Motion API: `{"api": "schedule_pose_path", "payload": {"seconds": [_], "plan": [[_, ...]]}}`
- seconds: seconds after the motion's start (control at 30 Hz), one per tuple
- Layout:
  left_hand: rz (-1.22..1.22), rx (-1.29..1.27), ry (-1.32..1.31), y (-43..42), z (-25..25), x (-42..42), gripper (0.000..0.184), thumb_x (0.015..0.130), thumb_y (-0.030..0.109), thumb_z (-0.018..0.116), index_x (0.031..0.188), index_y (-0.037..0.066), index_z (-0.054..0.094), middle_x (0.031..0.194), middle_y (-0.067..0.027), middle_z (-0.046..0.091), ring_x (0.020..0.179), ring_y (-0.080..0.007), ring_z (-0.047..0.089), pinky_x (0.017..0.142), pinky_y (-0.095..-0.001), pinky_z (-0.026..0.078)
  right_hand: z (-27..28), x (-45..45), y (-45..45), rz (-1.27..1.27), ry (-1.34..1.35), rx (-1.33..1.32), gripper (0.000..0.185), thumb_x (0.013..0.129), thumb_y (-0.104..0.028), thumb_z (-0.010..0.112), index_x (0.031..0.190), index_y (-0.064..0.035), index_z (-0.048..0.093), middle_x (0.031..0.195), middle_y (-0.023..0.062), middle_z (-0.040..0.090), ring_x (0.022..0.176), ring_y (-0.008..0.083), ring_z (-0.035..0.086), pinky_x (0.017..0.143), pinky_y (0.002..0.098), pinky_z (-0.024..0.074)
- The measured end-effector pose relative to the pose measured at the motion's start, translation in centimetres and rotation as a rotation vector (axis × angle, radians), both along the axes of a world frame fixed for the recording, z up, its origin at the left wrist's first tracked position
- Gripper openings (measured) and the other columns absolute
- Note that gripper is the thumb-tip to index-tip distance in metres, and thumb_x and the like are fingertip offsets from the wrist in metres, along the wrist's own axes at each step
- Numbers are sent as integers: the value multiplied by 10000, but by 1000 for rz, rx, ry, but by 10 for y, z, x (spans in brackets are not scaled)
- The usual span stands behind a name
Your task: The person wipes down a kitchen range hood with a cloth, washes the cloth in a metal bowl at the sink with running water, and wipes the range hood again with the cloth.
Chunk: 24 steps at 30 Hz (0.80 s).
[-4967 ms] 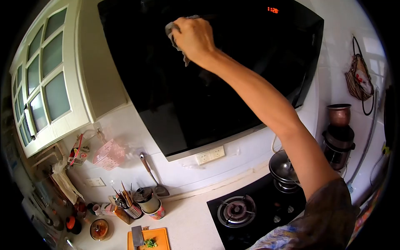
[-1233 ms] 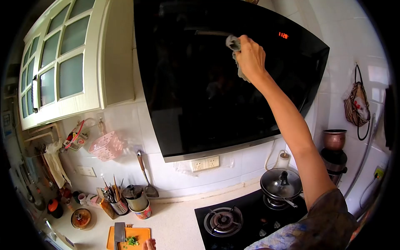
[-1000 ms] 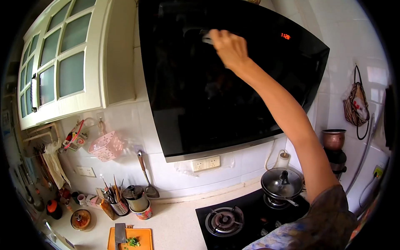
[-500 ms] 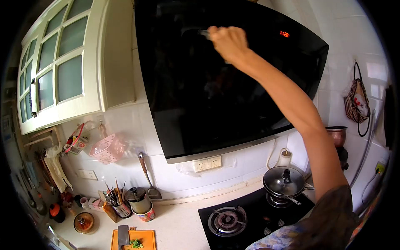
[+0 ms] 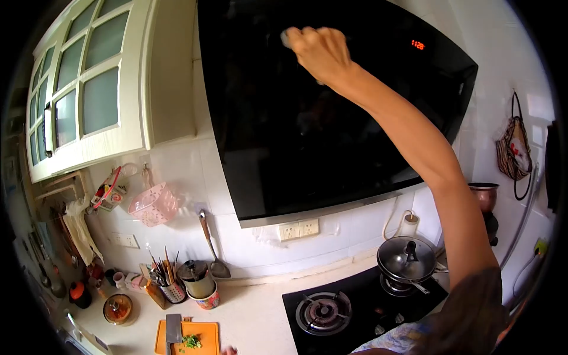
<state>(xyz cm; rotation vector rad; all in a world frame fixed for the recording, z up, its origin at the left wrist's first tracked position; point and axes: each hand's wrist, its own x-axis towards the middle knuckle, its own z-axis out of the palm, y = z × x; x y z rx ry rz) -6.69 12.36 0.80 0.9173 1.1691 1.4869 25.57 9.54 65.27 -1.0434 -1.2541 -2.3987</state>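
Observation:
High on the black glass front of a range hood [image 5: 331, 136], my right hand [image 5: 322, 52] is closed with its knuckles toward me. A small pale grey wad [image 5: 286, 39] pokes out past the fingers; it looks like a cloth, but most of it is hidden in the fist. Only a sliver of my left hand [image 5: 229, 351] shows at the bottom edge, beside an orange cutting board [image 5: 204, 334], so its fingers cannot be read. A cleaver [image 5: 173, 328] and chopped greens [image 5: 191, 341] lie on that board.
Below the hood is a gas stove [image 5: 361, 319] with a lidded pan [image 5: 406, 260] on its back burner. A white cabinet [image 5: 168, 77] flanks the hood. A utensil holder [image 5: 173, 292], a pot [image 5: 198, 281] and a leaning spatula [image 5: 218, 267] stand along the wall.
My right hand has shifted slightly upward on the hood front, still closed. A bit of my left hand has come into view at the bottom. The camera view has turned slightly.

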Motion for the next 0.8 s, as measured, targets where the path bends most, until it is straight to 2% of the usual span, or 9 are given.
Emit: {"api": "schedule_pose_path", "payload": {"seconds": [0.1,0.13,0.2,0.23,0.33,0.4,0.47,0.6,0.8], "plan": [[-83,227,-110,19,126,17,398,827,236,618,1120,-18,525,1121,-161,554,946,-224,566,902,-351,417,0,-3,1,-7,41,54,92,685,-46,571,777,-42,577,628,118,611,514,231,609,428,309,466],[-41,391,-111,7,193,23,205,828,161,581,929,-16,599,874,-79,607,820,-163,558,800,-282,399,-4,8,-5,24,110,14,135,700,-56,571,833,-59,587,654,104,625,543,235,618,461,326,480],[67,772,187,10,253,6,263,854,229,577,1001,11,590,925,-54,589,849,-121,531,783,-269,407,-26,15,-39,83,301,-81,195,716,-120,641,900,-60,618,668,88,630,603,242,625,556,338,499],[93,934,118,-6,295,3,266,821,155,585,998,-44,577,987,-125,582,963,-221,523,887,-346,377,-39,18,-58,171,399,-133,248,702,-130,657,938,-67,619,819,94,626,699,244,622,628,356,493],[297,1353,195,-28,364,-17,370,845,250,534,1079,-36,528,1083,-170,542,1042,-267,497,941,-421,339,-76,31,-104,413,423,-323,237,625,8,652,849,47,584,1091,114,498,911,252,581,808,320,453],[311,1541,296,-31,384,-45,438,842,292,491,1198,37,469,1254,-174,460,1228,-345,368,1023,-531,239,-103,27,-124,651,549,-419,375,620,109,593,984,34,546,1153,112,492,976,205,569,850,290,441],[234,1716,517,-44,416,-59,440,902,298,384,1285,82,395,1344,-175,371,1277,-319,311,1065,-512,187,-125,33,-134,937,627,-502,433,659,124,537,1078,13,534,1161,121,508,1012,185,558,848,284,447],[31,1918,626,-60,443,-53,439,900,295,384,1283,80,396,1341,-174,373,1276,-317,312,1067,-510,181,-154,36,-180,574,302,-506,337,763,49,461,1077,-12,568,1070,145,562,855,174,578,783,264,471],[-243,1931,646,-65,436,-29,439,897,290,384,1281,79,397,1336,-172,377,1275,-313,312,1070,-507,173,-220,34,-236,458,344,-488,285,772,-17,486,1047,-6,559,1054,160,547,902,202,557,774,271,466]]}}
